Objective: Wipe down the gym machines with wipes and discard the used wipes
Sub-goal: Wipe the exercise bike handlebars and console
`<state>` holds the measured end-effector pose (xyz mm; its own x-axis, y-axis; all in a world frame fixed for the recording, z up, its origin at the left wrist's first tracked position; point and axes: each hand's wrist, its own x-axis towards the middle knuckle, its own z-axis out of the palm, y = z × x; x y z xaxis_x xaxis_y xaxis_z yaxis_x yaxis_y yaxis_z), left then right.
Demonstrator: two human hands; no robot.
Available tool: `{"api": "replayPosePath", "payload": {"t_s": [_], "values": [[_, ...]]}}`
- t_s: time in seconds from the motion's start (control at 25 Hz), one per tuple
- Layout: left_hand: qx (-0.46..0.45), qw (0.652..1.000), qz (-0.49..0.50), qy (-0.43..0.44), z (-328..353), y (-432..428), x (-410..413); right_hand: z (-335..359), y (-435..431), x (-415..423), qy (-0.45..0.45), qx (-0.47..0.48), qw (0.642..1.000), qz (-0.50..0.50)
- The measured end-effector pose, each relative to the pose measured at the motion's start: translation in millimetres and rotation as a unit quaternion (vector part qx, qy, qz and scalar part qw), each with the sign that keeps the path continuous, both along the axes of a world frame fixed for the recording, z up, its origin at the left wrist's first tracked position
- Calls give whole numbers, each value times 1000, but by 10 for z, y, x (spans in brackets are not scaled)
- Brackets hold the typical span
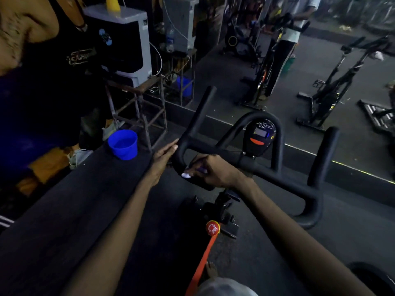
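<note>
At upper left a bystander in a dark vest [42, 71] is seen beside a grey-and-black box unit [126, 43] on a metal stand. Two blue tubs are counted: one [123, 144] on the dark ledge at centre left, another [183, 85] farther back under the stand. Two bare hands are shown at mid-frame on the single black handlebar [282, 180] of an exercise bike. The left hand [165, 155] is laid flat with fingers straight and together, the fingertips touching the outer side of the bar's left bend; nothing is held in it. Just to its right, the right hand [213, 169] is curled over the same bend, and the one white wipe [186, 175] is pinched under its fingers and pressed against the bar. Only a small bunched corner of the wipe is left showing, at the left edge of the fingers, toward the other hand; its long axis cannot be told. The handlebar's crossbar is run from centre left down toward lower right, with two horns pointed up the frame and one loop arched over the single console [259, 135]. One red knob [212, 227] is seen below the hands at lower centre. At least three more bikes [333, 82] are made out at upper right, with a second person [284, 45] standing at one.
</note>
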<state>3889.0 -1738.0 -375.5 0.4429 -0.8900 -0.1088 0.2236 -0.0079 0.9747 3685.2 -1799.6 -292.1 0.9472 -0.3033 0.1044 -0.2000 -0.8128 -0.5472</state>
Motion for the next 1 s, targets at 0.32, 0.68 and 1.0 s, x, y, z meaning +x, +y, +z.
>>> {"api": "replayPosePath", "payload": {"t_s": [0.32,0.68,1.0], "values": [[15,983,31,-181,31,-17,-30,3,25,-62,-10,2,1000,-24],[55,970,72,-223,111,-9,-180,51,-59,-340,-25,91,995,-12],[64,921,121,-364,131,296,-610,-179,159,-610,-100,101,982,-121]]}}
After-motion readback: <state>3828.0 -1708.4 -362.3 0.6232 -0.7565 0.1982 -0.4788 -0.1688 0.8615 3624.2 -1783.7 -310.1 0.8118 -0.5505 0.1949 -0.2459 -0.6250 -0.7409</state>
